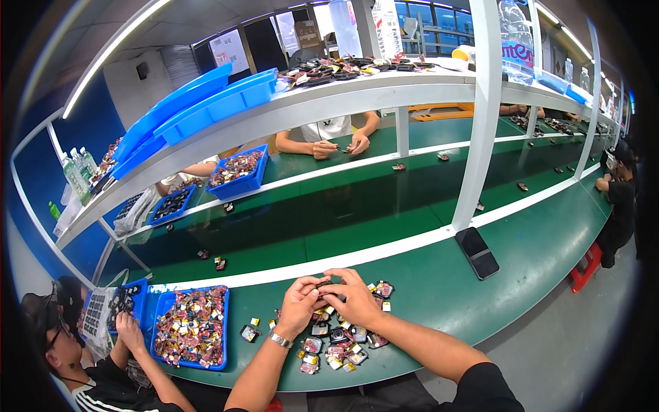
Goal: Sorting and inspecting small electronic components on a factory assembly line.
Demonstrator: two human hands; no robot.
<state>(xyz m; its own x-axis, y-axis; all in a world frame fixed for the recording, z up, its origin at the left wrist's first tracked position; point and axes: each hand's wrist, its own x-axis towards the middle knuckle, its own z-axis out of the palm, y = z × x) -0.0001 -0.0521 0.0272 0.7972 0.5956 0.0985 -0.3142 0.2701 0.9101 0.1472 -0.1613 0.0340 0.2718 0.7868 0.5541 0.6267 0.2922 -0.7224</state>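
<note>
Both my hands meet above the green workbench (425, 288). My left hand (299, 302), with a metal-banded watch on its wrist, and my right hand (353, 299) are closed with fingertips around a small dark electronic part (323, 283), mostly hidden by the fingers. Below and beside them lies a loose pile of small electronic assemblies (336, 336), black-cased with reddish boards, yellow tabs and silvery pieces. One single assembly (250, 334) rests apart, left of my left wrist. Farther left stands a blue tray (226, 323) heaped with similar parts.
A black phone (477, 253) lies at the right. Beyond a white rail, a green conveyor belt (274, 237) carries scattered parts. A shelf post (480, 123) rises ahead. A co-worker (68, 364) sits close at left, others across and at far right near a red stool (587, 266).
</note>
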